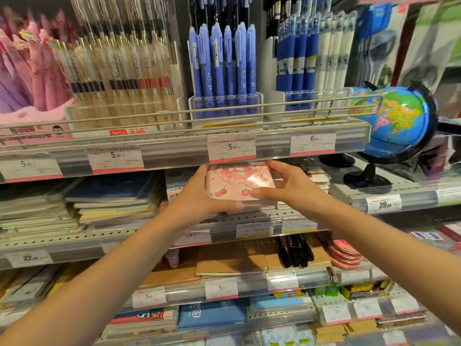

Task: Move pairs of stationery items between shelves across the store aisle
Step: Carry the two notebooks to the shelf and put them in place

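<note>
A pink notebook [239,183] with a cherry and strawberry print, wrapped in shiny film, sits at the middle shelf [249,217] just under the price rail. My left hand [199,196] grips its left edge and lower corner, thumb on top. Over on the right edge my right hand [287,186] holds it, fingers across the front corner. Both arms reach forward from the bottom of the view. Whether one or two notebooks are in the grip cannot be told; a pale stack shows right beneath it.
Above, a rail shelf [189,136] carries blue pens [224,68], clear pens [119,68] and pink pens [32,71]. A globe [396,121] stands to the right. Stacked notebooks [99,203] lie left of my hands. Lower shelves hold brown notebooks [224,265] and black markers [294,250].
</note>
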Available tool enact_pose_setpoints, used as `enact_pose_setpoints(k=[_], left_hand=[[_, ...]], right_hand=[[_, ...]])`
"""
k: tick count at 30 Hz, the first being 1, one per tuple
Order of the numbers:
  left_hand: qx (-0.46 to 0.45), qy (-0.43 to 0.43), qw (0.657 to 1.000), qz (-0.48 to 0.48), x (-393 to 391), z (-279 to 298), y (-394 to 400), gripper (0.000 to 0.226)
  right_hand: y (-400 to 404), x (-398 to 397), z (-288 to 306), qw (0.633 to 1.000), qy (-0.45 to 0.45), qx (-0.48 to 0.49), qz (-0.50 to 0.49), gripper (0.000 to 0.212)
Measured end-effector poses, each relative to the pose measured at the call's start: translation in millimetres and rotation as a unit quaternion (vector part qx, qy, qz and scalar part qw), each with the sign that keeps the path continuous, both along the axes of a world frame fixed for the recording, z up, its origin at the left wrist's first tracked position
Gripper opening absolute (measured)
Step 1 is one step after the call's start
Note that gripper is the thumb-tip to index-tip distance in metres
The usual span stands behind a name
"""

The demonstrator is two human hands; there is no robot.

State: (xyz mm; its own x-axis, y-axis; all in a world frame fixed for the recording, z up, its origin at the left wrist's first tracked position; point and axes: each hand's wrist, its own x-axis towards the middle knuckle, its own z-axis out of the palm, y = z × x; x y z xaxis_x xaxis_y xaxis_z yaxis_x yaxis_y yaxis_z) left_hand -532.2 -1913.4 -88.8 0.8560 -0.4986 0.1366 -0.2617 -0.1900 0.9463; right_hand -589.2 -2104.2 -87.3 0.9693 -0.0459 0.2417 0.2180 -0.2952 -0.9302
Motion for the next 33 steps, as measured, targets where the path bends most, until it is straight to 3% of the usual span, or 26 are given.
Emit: enact_pose_setpoints(k=[6, 9, 12, 14, 15, 17, 18, 20, 25, 27, 29, 31, 33], left_hand=[[-0.093, 0.109, 0.989, -0.025, 12.8, -3.6, -21.5, 0.077], [-0.131, 0.137, 0.981, -0.039, 16.7, -1.6, -29.6, 0.073], [-0.147, 0.151, 0.977, -0.047, 19.4, 1.6, -32.9, 0.062], [-0.162, 0.163, 0.972, -0.057, 20.7, 1.9, -31.7, 0.053], [-0.176, 0.172, 0.967, -0.06, 21.5, 2.3, -30.9, 0.05], [-0.2, 0.183, 0.961, -0.056, 24.7, 2.3, -28.2, 0.046], [-0.208, 0.187, 0.959, -0.053, 26.1, 3.0, -26.6, 0.044], [-0.222, 0.188, 0.955, -0.055, 29.3, 4.8, -24.3, 0.039], [-0.226, 0.172, 0.957, -0.062, 31.7, 4.7, -25.1, 0.038], [-0.231, 0.166, 0.957, -0.06, 32.0, 3.3, -26.5, 0.038], [-0.234, 0.153, 0.958, -0.057, 33.5, 2.0, -26.2, 0.038], [-0.231, 0.145, 0.96, -0.059, 35.1, 0.7, -25.0, 0.039], [-0.234, 0.148, 0.959, -0.058, 36.7, -1.1, -24.3, 0.042]], right_hand=[[-19.9, 9.1, -0.7, 1.0, 0.007, -0.021, 0.007, 0.06], [-28.7, 9.3, -0.2, 0.992, -0.02, -0.12, -0.029, 0.052], [-44.2, 4.5, 3.4, 0.972, -0.033, -0.23, -0.038, 0.074], [-60.8, 4.6, 5.6, 0.935, 0.0, -0.352, -0.047, 0.096], [-68.2, 6.5, 4.3, 0.897, 0.025, -0.437, -0.061, 0.1], [-76.6, 12.1, -2.5, 0.814, 0.059, -0.569, -0.1, 0.084], [-77.2, 14.9, -6.0, 0.792, 0.056, -0.597, -0.119, 0.07], [-73.9, 19.2, -14.0, 0.78, 0.017, -0.609, -0.143, 0.048], [-59.1, 29.1, -32.8, 0.726, -0.163, -0.649, -0.162, 0.024], [-45.8, 32.8, -39.2, 0.705, -0.217, -0.659, -0.149, 0.032], [-30.3, 40.1, -44.7, 0.685, -0.221, -0.682, -0.128, 0.043], [-16.7, 46.8, -47.8, 0.67, -0.206, -0.704, -0.114, 0.034], [-7.8, 52.6, -51.5, 0.685, -0.187, -0.696, -0.108, 0.032]])
